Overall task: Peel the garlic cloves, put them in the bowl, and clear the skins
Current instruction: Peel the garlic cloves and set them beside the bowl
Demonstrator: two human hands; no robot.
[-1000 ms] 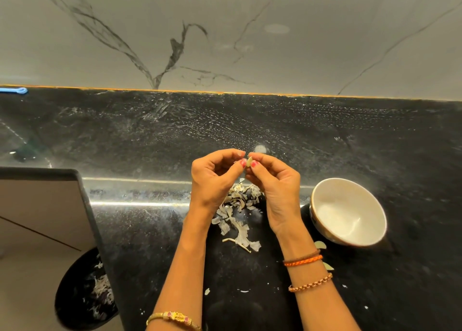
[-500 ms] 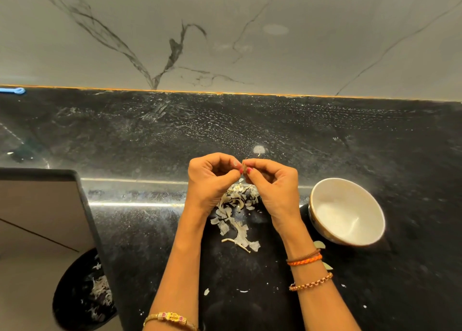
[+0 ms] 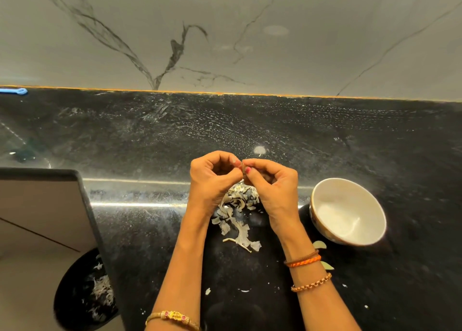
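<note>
Peeling over the skins [image 3: 235, 213] piling on the counter [image 3: 155, 243], I'm pinching a garlic clove [image 3: 242, 166] between left hand [image 3: 212, 178] and right hand [image 3: 270, 183], fingertips together; small, slippery, papery skin, so gripping the ends; bowl [image 3: 347, 210] waiting right

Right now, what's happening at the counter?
A person is peeling garlic over a black counter. Both hands, left hand and right hand, pinch a small clove between the fingertips. A pile of skins lies beneath them. The white bowl to the right looks empty.
</note>
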